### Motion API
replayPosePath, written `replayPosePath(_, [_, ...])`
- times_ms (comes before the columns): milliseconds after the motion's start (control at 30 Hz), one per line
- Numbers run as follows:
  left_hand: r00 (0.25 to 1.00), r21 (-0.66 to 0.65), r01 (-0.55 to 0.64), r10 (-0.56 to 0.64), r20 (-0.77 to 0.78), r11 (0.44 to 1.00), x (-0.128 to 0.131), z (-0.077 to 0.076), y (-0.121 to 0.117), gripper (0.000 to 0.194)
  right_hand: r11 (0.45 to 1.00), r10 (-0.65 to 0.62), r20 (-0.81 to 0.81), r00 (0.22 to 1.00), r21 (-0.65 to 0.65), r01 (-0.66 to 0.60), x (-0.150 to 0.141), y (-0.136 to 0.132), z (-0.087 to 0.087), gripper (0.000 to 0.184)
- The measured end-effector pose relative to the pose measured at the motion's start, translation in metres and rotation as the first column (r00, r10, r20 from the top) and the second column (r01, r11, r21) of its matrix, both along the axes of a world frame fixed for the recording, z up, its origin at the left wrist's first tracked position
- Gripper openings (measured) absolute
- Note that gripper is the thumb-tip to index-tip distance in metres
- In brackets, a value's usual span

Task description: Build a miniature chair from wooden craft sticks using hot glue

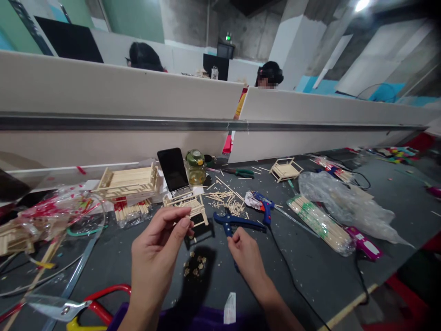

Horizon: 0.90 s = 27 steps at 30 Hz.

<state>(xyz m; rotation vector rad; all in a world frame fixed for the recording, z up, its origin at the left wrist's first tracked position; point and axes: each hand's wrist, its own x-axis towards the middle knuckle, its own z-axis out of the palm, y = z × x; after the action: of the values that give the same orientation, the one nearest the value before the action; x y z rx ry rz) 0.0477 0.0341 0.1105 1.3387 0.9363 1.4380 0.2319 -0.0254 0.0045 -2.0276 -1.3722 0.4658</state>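
My left hand (159, 248) is raised over the dark table (310, 271), fingers pinched together on a small stick model (188, 206) built like a little bench. My right hand (245, 252) rests lower, its fingers curled round the handle of blue cutters (234, 220) lying on the table. Short cut stick pieces (227, 197) lie scattered just beyond the cutters. Small crumbs of wood (195, 265) sit on the table between my hands.
A phone (173, 169) leans upright beside a green-lidded jar (195, 166). A larger stick model (129, 181) stands at left, another small one (285, 168) at back right. A blue glue gun (265, 206), bundled sticks (322, 224), clear plastic bags (344, 202). Two people sit behind the partition (120, 99).
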Motion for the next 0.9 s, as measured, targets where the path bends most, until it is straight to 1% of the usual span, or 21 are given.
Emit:
replayPosePath(100, [1.0, -0.024, -0.028, 0.028, 0.013, 0.999, 0.0, -0.001, 0.002, 0.02, 0.998, 0.026, 0.081, 0.996, 0.05, -0.03, 0.008, -0.028, -0.003, 0.021])
replayPosePath(200, [0.999, -0.033, -0.041, 0.042, 0.013, 0.999, 0.001, -0.003, 0.004, 0.022, 0.994, -0.001, 0.196, 0.981, 0.108, -0.02, 0.014, -0.056, -0.016, 0.024])
replayPosePath(300, [1.0, -0.037, 0.003, -0.003, -0.002, 0.999, 0.004, -0.005, 0.005, 0.02, 0.994, -0.008, 0.321, 0.947, 0.104, -0.027, 0.021, -0.066, -0.031, 0.026])
replayPosePath(400, [1.0, -0.032, 0.021, -0.021, -0.013, 0.999, 0.003, -0.005, 0.005, 0.018, 0.999, 0.002, 0.461, 0.888, 0.043, -0.024, 0.029, -0.066, -0.037, 0.026])
replayPosePath(500, [1.0, -0.017, -0.006, 0.006, -0.015, 1.0, 0.001, -0.005, 0.006, 0.018, 0.999, 0.01, 0.55, 0.835, -0.039, 0.014, 0.035, -0.066, -0.033, 0.024])
replayPosePath(533, [1.0, -0.014, 0.0, -0.001, -0.021, 1.0, 0.001, -0.005, 0.006, 0.017, 0.998, 0.015, 0.569, 0.822, -0.064, 0.026, 0.037, -0.067, -0.029, 0.023])
replayPosePath(600, [0.997, -0.026, 0.057, -0.058, -0.055, 0.998, 0.003, -0.007, 0.007, 0.014, 0.996, 0.014, 0.592, 0.806, -0.078, 0.04, 0.039, -0.067, -0.017, 0.022])
replayPosePath(633, [0.991, -0.039, 0.098, -0.101, -0.082, 0.994, 0.005, -0.009, 0.007, 0.013, 0.998, 0.011, 0.583, 0.812, -0.063, 0.031, 0.038, -0.066, -0.01, 0.022])
replayPosePath(667, [0.984, -0.049, 0.136, -0.141, -0.111, 0.989, 0.007, -0.01, 0.007, 0.012, 0.999, 0.011, 0.551, 0.834, -0.036, 0.011, 0.037, -0.064, -0.001, 0.021])
replayPosePath(700, [0.977, -0.046, 0.156, -0.161, -0.139, 0.987, 0.01, -0.012, 0.007, 0.012, 1.0, 0.025, 0.488, 0.873, -0.006, -0.025, 0.035, -0.06, 0.007, 0.02])
replayPosePath(733, [0.972, -0.026, 0.16, -0.162, -0.171, 0.987, 0.012, -0.013, 0.007, 0.013, 0.997, 0.065, 0.392, 0.918, 0.02, -0.079, 0.03, -0.055, 0.015, 0.018])
replayPosePath(767, [0.968, 0.007, 0.147, -0.142, -0.205, 0.989, 0.013, -0.013, 0.008, 0.013, 0.99, 0.121, 0.284, 0.951, 0.029, -0.135, 0.024, -0.049, 0.021, 0.016])
replayPosePath(800, [0.964, 0.045, 0.126, -0.112, -0.24, 0.991, 0.013, -0.013, 0.008, 0.013, 0.981, 0.181, 0.2, 0.963, 0.03, -0.191, 0.017, -0.041, 0.026, 0.015])
replayPosePath(833, [0.959, 0.082, 0.1, -0.074, -0.272, 0.992, 0.011, -0.013, 0.008, 0.013, 0.966, 0.252, 0.149, 0.956, 0.018, -0.257, 0.008, -0.032, 0.028, 0.015])
replayPosePath(900, [0.949, 0.141, 0.032, 0.014, -0.314, 0.989, 0.005, -0.01, 0.01, 0.013, 0.936, 0.353, 0.119, 0.928, -0.029, -0.352, -0.013, -0.012, 0.027, 0.014])
